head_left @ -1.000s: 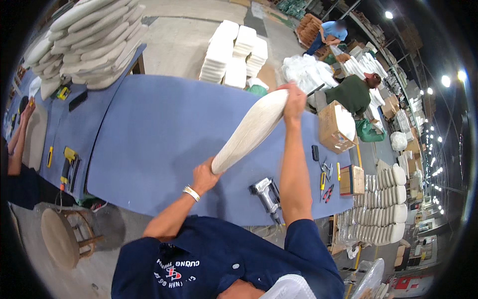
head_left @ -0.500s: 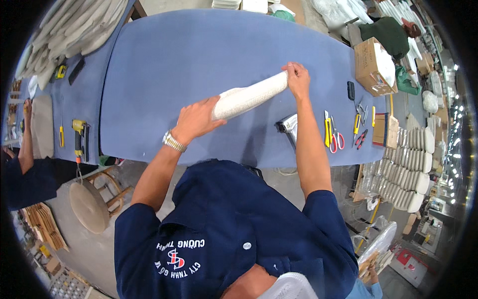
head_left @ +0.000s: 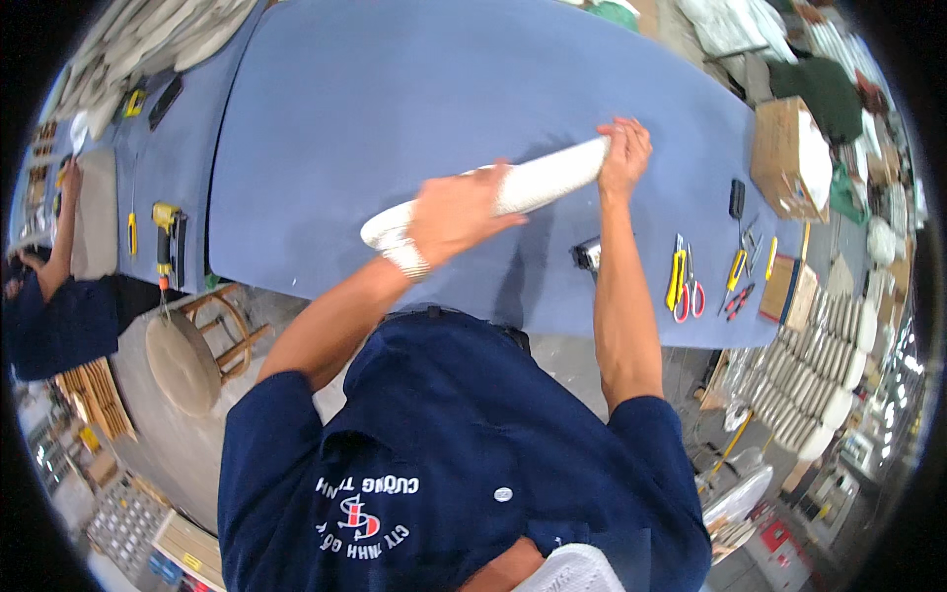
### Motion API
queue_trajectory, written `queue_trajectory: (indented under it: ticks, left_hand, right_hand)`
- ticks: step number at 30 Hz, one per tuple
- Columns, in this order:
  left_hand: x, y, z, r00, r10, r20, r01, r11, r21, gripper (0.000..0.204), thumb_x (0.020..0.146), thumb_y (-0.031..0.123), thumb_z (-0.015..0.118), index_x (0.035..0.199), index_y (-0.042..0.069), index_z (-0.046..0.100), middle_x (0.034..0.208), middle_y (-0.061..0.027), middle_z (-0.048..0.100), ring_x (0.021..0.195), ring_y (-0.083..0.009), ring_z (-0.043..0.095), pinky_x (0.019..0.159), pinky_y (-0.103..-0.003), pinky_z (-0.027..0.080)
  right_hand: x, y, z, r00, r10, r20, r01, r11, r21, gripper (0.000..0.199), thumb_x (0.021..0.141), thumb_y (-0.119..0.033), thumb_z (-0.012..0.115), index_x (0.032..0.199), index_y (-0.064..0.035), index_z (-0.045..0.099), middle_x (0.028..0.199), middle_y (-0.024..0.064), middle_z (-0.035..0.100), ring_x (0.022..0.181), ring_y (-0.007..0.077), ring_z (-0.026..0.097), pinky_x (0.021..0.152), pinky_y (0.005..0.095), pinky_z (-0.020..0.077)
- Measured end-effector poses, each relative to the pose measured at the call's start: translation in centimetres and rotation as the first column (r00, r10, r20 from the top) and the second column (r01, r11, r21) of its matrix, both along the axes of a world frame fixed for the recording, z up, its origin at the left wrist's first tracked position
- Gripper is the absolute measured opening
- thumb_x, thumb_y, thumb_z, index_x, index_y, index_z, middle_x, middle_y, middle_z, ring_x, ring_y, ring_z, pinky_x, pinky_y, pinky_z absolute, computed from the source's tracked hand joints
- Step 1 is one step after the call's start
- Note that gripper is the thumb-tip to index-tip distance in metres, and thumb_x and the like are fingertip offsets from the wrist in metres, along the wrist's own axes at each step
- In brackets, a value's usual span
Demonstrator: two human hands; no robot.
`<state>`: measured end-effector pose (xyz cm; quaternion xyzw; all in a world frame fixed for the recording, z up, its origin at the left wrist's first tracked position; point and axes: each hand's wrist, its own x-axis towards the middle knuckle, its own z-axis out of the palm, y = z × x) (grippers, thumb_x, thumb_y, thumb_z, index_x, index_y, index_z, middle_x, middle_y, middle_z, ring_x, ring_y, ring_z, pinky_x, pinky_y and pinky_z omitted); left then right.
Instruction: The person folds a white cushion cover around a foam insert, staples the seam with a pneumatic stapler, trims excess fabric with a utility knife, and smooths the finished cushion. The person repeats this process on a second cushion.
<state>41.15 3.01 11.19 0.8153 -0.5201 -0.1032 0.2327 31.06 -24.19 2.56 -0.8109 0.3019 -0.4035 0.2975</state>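
A long, narrow cream upholstered pad (head_left: pixel 562 176) is held tilted above the blue table, its right end farther from me. My right hand (head_left: pixel 625 163) is closed around that far right end. Across the middle of the pad lies my left hand (head_left: pixel 459 212), somewhat blurred, with the fingers over the far side and the thumb along the near side. The pad's rounded left end sticks out past my left wrist, which wears a metal-band watch (head_left: pixel 402 255). Beside my right forearm, partly hidden by it, a silver staple gun (head_left: pixel 588 255) rests on the table.
On the blue table (head_left: pixel 395 89), a yellow cutter (head_left: pixel 676 276), red-handled scissors (head_left: pixel 691 296) and pliers (head_left: pixel 738 301) lie at right, near a cardboard box (head_left: pixel 784 158). A yellow nail gun (head_left: pixel 168 237) lies at left. A co-worker's arm (head_left: pixel 61 222) and a round-seated stool (head_left: pixel 182 360) are farther left.
My left hand has slid from the pad's left end to its middle, exposing that end. My right hand still holds the other end. The view has shifted slightly.
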Motion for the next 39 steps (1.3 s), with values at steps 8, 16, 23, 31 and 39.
queue_trajectory:
  ticks: [8,16,23,31,39]
  left_hand:
    - [-4.5,-9.1,-0.3,0.991,0.009,0.131,0.008,0.991,-0.132,0.059,0.087,0.023,0.069,0.139,-0.002,0.054,0.108,-0.0169,0.068,0.094,-0.0324,0.07,0.081,-0.04,0.056]
    - [0.6,14.2,-3.1,0.963,0.204,-0.177,-0.218,0.973,-0.068,0.083,0.08,0.035,0.086,0.15,0.008,0.049,0.144,-0.0149,0.061,0.13,-0.0339,0.06,0.11,-0.048,0.044]
    - [1.0,14.4,-6.0,0.673,0.472,-0.569,-0.512,0.853,0.101,0.066,0.082,0.042,0.084,0.135,0.007,0.065,0.125,-0.0128,0.073,0.118,-0.0286,0.067,0.1,-0.04,0.05]
    - [0.0,1.6,16.3,0.978,0.188,0.089,-0.101,0.804,-0.586,0.052,0.083,0.045,0.081,0.116,0.006,0.073,0.092,-0.0095,0.07,0.077,-0.0293,0.063,0.073,-0.041,0.052]
    - [-4.8,-4.6,13.9,0.901,-0.144,-0.409,-0.157,0.772,-0.616,0.061,0.094,0.044,0.074,0.131,-0.003,0.064,0.117,-0.0242,0.07,0.102,-0.0364,0.072,0.086,-0.043,0.056]
  right_hand:
    - [-1.8,-2.0,-1.5,0.997,0.081,-0.017,-0.08,0.994,0.07,0.033,0.099,-0.013,0.051,0.085,0.0032,0.075,0.115,0.0183,0.067,0.119,0.0293,0.058,0.096,0.0411,0.0495]
    - [-2.9,-0.8,-1.2,0.997,0.03,0.074,-0.039,0.992,0.123,0.035,0.1,-0.017,0.05,0.086,0.0041,0.075,0.112,0.0172,0.068,0.105,0.0273,0.063,0.088,0.04,0.0501]
    - [-2.7,-2.3,0.5,0.997,-0.029,0.069,0.002,0.933,0.36,0.044,0.106,-0.027,0.048,0.091,0.005,0.074,0.106,0.0155,0.071,0.102,0.0241,0.065,0.088,0.0401,0.0512]
    - [1.4,6.9,21.3,0.887,0.367,0.279,-0.42,0.893,0.161,0.064,0.112,-0.046,0.034,0.101,0.0039,0.071,0.107,0.0171,0.073,0.098,0.0225,0.066,0.092,0.036,0.049]
    - [-1.7,0.9,24.3,0.913,0.067,0.403,-0.156,0.969,0.193,0.046,0.105,-0.03,0.046,0.082,0.0019,0.07,0.068,0.0056,0.062,0.065,0.0136,0.057,0.062,0.0296,0.0421]
